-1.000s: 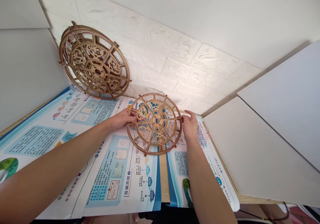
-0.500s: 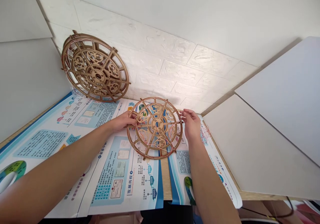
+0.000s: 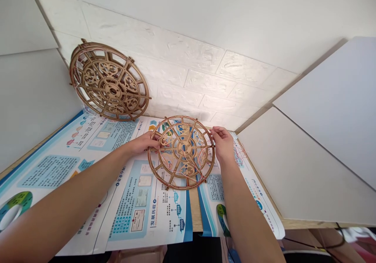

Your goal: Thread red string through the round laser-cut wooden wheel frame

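Observation:
A round wooden openwork frame (image 3: pixel 185 148) with spokes and scroll cut-outs is held over the printed sheets. Thin pinkish and white wire (image 3: pixel 192 175) runs round its rim and across its face. My left hand (image 3: pixel 143 142) grips the rim at the left, thumb in front. At the upper right of the rim, my right hand (image 3: pixel 221 139) has its fingers pinched together beside the wire; what lies between the fingertips is too small to make out.
Several similar wooden frames (image 3: pixel 110 83) lean stacked against the white brick-patterned wall (image 3: pixel 210 81) at the back left. Printed posters (image 3: pixel 49 171) cover the table. Loose reddish wire (image 3: pixel 241 152) lies right of my right hand. White panels (image 3: pixel 305 173) stand at the right.
My right hand's fingers have drawn closer together at the rim. The held frame has shifted very slightly down and left in the view, and the camera view has moved a little.

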Available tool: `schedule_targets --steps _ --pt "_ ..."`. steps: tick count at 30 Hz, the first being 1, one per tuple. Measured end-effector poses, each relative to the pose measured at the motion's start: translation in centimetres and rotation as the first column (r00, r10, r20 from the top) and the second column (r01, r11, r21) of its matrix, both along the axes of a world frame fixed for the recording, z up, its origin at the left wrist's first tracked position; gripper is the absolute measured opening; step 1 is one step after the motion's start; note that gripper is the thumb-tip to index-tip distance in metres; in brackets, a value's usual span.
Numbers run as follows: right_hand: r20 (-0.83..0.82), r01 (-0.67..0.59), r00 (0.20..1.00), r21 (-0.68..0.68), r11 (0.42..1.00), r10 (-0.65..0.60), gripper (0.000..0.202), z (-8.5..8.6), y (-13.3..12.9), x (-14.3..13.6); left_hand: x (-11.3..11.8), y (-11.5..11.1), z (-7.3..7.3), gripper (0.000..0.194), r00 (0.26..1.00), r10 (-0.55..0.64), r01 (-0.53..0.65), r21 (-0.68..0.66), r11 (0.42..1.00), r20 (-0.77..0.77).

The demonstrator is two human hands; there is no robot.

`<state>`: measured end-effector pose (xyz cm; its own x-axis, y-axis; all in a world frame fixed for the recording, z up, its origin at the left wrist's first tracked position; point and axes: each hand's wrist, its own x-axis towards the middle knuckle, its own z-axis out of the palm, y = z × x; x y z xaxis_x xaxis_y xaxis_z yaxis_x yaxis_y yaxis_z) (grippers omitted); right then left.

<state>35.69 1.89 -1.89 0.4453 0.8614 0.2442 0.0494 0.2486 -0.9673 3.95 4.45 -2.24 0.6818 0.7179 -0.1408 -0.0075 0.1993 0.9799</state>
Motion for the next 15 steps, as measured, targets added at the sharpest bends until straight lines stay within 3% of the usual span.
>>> schedule_targets --steps 9,15 --pt "-0.002 0.052 0.999 -0.012 0.999 -0.052 0.031 0.66 -0.23 -0.17 -0.04 0.31 -0.65 0.015 1.0 0.015 -0.015 -0.04 0.999 0.001" --pt "-0.139 0.01 0.99 -0.022 1.0 -0.013 0.036 0.86 -0.13 -0.45 0.06 0.45 -0.72 0.019 1.0 0.015 -0.015 -0.026 1.0 0.005"
